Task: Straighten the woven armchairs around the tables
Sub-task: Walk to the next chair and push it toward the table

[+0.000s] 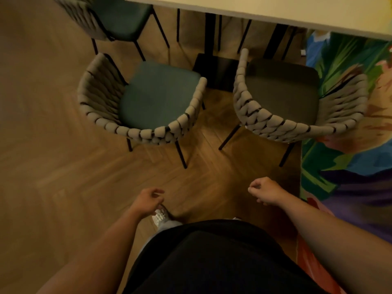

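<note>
Head view: left woven armchair sitting angled and right woven armchair beside it, both standing off the near edge of the table. Left hand and right hand hanging loosely curled, gripping nothing. Likely next: grasping the angled backrest and rotating it square.

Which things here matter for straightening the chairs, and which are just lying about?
Belongs to the job:
near-left armchair, teal seat
near-right armchair, dark seat
far armchair, top left
table
left hand and right hand, both holding nothing

Just there:
black table base
colourful leaf-print surface
wooden floor
white shoe
</note>
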`<state>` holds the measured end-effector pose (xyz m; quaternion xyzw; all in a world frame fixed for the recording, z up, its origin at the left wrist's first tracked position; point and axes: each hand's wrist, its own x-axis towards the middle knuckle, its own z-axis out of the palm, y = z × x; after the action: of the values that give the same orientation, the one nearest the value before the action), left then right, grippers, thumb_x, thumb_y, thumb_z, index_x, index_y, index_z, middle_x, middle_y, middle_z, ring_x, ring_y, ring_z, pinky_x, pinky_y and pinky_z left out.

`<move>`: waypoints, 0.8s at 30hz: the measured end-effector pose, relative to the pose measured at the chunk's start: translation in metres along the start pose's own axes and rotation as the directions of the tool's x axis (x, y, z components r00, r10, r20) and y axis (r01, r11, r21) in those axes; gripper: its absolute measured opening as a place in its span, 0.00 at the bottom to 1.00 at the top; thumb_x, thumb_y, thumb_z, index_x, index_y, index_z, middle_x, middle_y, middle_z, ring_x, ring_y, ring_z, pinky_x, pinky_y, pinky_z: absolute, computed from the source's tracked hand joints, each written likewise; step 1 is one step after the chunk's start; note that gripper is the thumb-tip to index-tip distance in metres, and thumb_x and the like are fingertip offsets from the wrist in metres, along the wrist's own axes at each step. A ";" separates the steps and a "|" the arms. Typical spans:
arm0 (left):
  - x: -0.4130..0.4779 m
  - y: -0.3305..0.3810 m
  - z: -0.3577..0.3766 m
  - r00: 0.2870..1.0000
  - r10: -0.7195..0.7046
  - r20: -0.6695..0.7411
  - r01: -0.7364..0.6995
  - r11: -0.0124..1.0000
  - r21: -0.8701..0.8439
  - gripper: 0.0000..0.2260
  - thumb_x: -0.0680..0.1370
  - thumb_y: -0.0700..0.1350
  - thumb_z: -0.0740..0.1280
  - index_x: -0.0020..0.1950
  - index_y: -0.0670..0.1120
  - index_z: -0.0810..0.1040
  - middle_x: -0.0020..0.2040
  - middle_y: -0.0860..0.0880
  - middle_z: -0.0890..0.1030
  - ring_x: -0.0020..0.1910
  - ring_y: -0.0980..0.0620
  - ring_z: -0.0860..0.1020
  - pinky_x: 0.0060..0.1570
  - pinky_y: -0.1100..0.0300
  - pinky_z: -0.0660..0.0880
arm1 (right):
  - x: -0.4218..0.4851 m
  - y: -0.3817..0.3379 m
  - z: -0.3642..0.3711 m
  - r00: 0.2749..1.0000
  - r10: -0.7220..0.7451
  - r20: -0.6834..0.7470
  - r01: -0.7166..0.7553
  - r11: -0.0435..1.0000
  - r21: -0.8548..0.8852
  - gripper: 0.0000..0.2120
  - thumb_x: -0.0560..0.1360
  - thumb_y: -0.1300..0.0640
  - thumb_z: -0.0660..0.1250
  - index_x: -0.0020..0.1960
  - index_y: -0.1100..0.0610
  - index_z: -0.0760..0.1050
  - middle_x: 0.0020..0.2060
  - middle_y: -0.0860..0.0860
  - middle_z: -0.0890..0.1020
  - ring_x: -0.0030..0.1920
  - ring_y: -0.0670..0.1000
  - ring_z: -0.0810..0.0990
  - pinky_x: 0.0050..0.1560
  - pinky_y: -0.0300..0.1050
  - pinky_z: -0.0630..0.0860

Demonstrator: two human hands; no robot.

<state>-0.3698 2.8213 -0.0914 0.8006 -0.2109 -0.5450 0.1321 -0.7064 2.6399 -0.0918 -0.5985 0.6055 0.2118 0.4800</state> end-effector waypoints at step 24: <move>0.134 0.001 -0.301 0.996 -0.089 -0.009 0.089 0.995 0.050 0.12 0.81 0.41 0.64 0.65 0.44 0.76 0.59 0.42 0.80 0.47 0.46 0.81 0.48 0.50 0.79 | 0.095 -0.303 0.125 0.998 0.067 0.023 -0.071 0.931 0.359 0.13 0.81 0.54 0.64 0.64 0.58 0.75 0.50 0.54 0.82 0.45 0.54 0.84 0.40 0.45 0.80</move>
<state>-0.0479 2.7499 -0.0889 0.8141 -0.1883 -0.5422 0.0883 -0.3677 2.6352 -0.1308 -0.4779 0.6521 0.1171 0.5768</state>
